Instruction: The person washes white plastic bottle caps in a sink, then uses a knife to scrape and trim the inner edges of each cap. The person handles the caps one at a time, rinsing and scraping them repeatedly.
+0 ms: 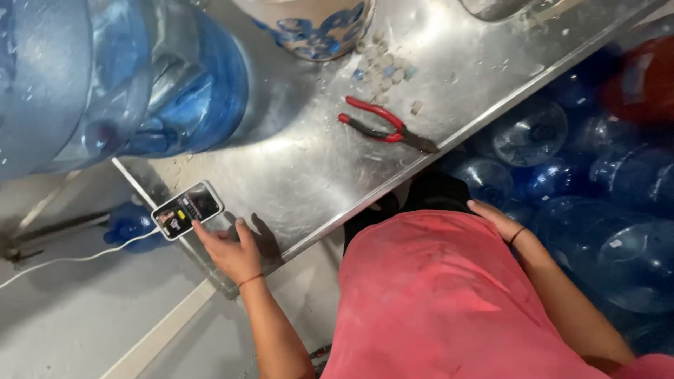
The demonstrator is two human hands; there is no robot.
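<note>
My left hand [230, 249] rests on the corner of a steel table [309, 168], its forefinger touching the lit screen of a white smartphone [187, 210] with a white cable plugged into it. The fingers are spread and hold nothing. My right hand [497, 220] hangs at my side against my pink shirt, empty, fingers loosely extended, near the table's long edge. Red-handled pliers [385, 128] lie on the table beyond both hands.
Large blue water jugs [140, 77] stand on the table's far left. A blue-patterned ceramic vessel [316, 24] sits at the top, small caps [385, 67] scattered near it. Several more blue jugs [597, 189] crowd the floor at right. The white cable [63, 261] trails left.
</note>
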